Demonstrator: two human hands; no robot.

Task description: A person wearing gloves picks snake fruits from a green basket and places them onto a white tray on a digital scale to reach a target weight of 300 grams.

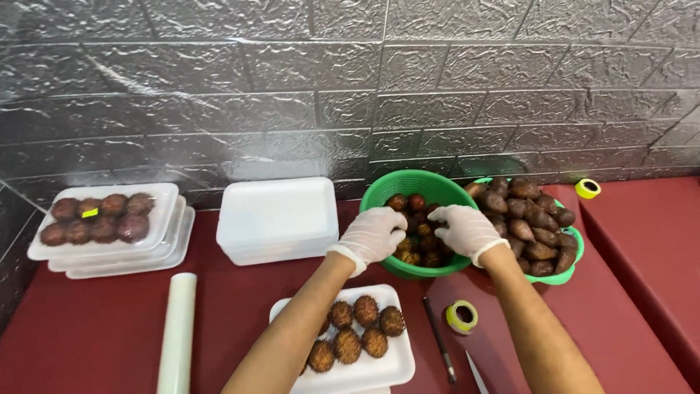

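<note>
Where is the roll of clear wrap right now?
In the head view, the wrap roll lies lengthwise at lower left on the red table, below the stacked trays and left of the left hand's forearm.

— how many green baskets (394,191)?
— two, both holding brown fruit. two gloved hands (373,235) over one.
— trays?
— one wrapped tray (164,201) with eight fruits, one open tray (386,368) showing about seven.
— tape rolls (461,317)?
— two yellow ones, plus one film roll (177,332).
</note>
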